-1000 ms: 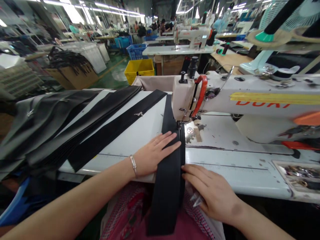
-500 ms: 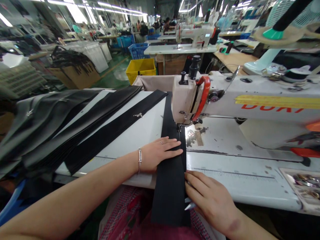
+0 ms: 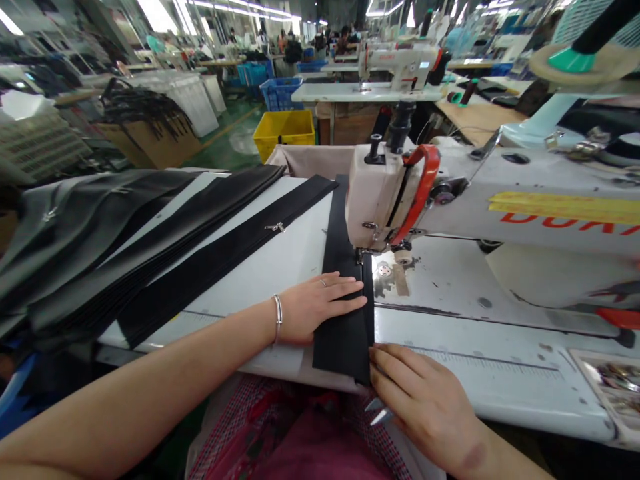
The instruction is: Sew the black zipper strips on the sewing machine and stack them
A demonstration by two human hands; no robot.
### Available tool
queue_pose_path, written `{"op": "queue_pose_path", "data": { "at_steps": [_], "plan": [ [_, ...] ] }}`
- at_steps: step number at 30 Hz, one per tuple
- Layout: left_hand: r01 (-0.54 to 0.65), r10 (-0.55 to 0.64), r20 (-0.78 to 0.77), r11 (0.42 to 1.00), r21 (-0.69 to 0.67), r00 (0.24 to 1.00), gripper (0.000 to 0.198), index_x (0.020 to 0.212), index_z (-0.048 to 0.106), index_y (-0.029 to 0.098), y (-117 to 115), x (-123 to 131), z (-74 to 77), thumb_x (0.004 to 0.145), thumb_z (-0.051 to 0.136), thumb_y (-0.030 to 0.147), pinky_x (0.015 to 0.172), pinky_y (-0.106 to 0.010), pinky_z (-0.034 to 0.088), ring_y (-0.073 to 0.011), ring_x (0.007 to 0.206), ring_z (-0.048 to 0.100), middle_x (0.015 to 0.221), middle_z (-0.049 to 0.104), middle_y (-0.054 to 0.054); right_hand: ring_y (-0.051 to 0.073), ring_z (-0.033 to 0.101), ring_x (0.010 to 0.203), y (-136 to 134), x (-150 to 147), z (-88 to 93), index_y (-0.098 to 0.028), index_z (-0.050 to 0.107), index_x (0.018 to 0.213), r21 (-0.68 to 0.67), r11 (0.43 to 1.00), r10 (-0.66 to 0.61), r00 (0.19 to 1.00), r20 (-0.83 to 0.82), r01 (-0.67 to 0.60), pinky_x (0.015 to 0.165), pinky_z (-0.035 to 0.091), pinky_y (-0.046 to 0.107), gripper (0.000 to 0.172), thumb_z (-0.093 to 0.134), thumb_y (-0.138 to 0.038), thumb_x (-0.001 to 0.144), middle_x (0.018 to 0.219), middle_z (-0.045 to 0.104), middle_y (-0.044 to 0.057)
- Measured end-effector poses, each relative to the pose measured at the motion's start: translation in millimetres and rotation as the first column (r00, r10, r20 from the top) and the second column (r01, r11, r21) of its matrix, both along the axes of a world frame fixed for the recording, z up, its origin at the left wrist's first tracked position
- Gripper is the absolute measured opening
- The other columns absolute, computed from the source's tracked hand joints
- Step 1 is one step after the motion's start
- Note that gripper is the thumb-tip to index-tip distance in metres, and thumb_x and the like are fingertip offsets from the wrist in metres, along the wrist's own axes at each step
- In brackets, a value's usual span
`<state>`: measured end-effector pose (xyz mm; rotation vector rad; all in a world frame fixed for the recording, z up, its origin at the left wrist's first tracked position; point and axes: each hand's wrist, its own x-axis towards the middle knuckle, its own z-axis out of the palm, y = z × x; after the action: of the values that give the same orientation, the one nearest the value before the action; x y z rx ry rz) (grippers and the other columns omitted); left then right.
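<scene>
A long black fabric strip (image 3: 345, 313) runs under the presser foot of a white sewing machine (image 3: 450, 200). My left hand (image 3: 320, 307) lies flat on the strip's left side, fingers stretched toward the needle, a bracelet on the wrist. At the strip's near right edge rests my right hand (image 3: 425, 400), fingers curled, with small metal snips (image 3: 377, 412) poking out beneath it. The strip's near end now lies on the table edge.
Stacks of black zipper strips (image 3: 150, 247) cover the left of the table (image 3: 475, 360). A tray of metal parts (image 3: 615, 387) sits at the right. A yellow bin (image 3: 283, 133), blue crates and other sewing stations stand beyond.
The black strip has fed forward through the machine; its hanging tail has come up from my lap onto the table. Both hands stayed beside it.
</scene>
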<state>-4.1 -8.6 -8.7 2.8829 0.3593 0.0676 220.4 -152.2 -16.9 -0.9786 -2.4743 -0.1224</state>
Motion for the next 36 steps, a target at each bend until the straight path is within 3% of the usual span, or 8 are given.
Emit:
{"op": "queue_pose_path", "data": {
  "at_steps": [7, 11, 13, 19, 28, 36],
  "plan": [
    [0.008, -0.008, 0.003, 1.000, -0.025, 1.000, 0.100, 0.146, 0.023, 0.020, 0, 0, 3.3, 0.059, 0.071, 0.022, 0.117, -0.046, 0.013, -0.0276, 0.140, 0.020, 0.154, 0.019, -0.010, 0.022, 0.059, 0.102, 7, 3, -2.1, -0.013, 0.063, 0.108, -0.053, 0.999, -0.014, 1.000, 0.004, 0.014, 0.080, 0.054, 0.034, 0.029, 0.039, -0.010, 0.092, 0.104, 0.066, 0.009],
    [-0.020, 0.022, 0.084, 1.000, -0.022, 0.996, 0.068, 0.143, 0.033, 0.019, -4, 2, 7.3, 0.085, 0.057, 0.046, 0.116, -0.047, 0.017, -0.0274, 0.137, 0.028, 0.149, 0.030, -0.012, 0.022, 0.058, 0.101, 14, 5, -2.9, -0.014, 0.062, 0.112, -0.086, 0.996, -0.038, 0.999, 0.002, 0.038, 0.082, 0.053, 0.034, 0.030, 0.042, -0.010, 0.090, 0.107, 0.065, 0.008],
    [-0.027, 0.027, 0.101, 1.000, -0.003, 0.995, 0.060, 0.141, 0.037, 0.018, -5, 3, 7.0, 0.090, 0.048, 0.050, 0.115, -0.047, 0.019, -0.0272, 0.136, 0.031, 0.147, 0.034, -0.013, 0.022, 0.057, 0.102, 19, 6, -2.9, -0.015, 0.061, 0.113, -0.112, 0.992, -0.056, 0.998, 0.010, 0.057, 0.083, 0.053, 0.035, 0.032, 0.044, -0.008, 0.087, 0.108, 0.065, 0.007],
    [-0.034, 0.030, 0.068, 0.998, 0.060, 0.997, 0.050, 0.140, 0.039, 0.018, -7, 4, 1.8, 0.096, 0.039, 0.042, 0.116, -0.045, 0.019, -0.0245, 0.136, 0.031, 0.147, 0.035, -0.011, 0.024, 0.055, 0.106, 37, 11, -2.8, -0.014, 0.059, 0.116, -0.146, 0.985, -0.082, 0.996, 0.041, 0.088, 0.087, 0.052, 0.037, 0.044, 0.051, -0.005, 0.073, 0.113, 0.063, 0.006],
    [-0.068, 0.062, 0.053, 0.990, 0.124, 0.997, 0.049, 0.137, 0.041, 0.010, -10, 6, -1.5, 0.098, 0.036, 0.039, 0.116, -0.043, 0.022, -0.0239, 0.135, 0.034, 0.144, 0.039, -0.014, 0.022, 0.056, 0.105, 67, 14, 1.3, -0.018, 0.063, 0.111, -0.109, 0.980, -0.159, 0.983, 0.091, 0.168, 0.090, 0.050, 0.036, 0.033, 0.061, -0.011, 0.079, 0.115, 0.064, 0.004],
    [-0.122, 0.105, 0.088, 0.968, 0.218, 0.991, 0.048, 0.132, 0.043, 0.004, 5, 18, -4.5, 0.098, 0.037, 0.037, 0.112, -0.041, 0.030, -0.0246, 0.129, 0.041, 0.137, 0.046, -0.017, 0.022, 0.056, 0.107, 96, 16, 7.9, -0.019, 0.064, 0.112, -0.154, 0.952, -0.242, 0.960, 0.141, 0.263, 0.090, 0.049, 0.035, 0.032, 0.061, -0.015, 0.080, 0.115, 0.065, 0.002]
  ]
}}
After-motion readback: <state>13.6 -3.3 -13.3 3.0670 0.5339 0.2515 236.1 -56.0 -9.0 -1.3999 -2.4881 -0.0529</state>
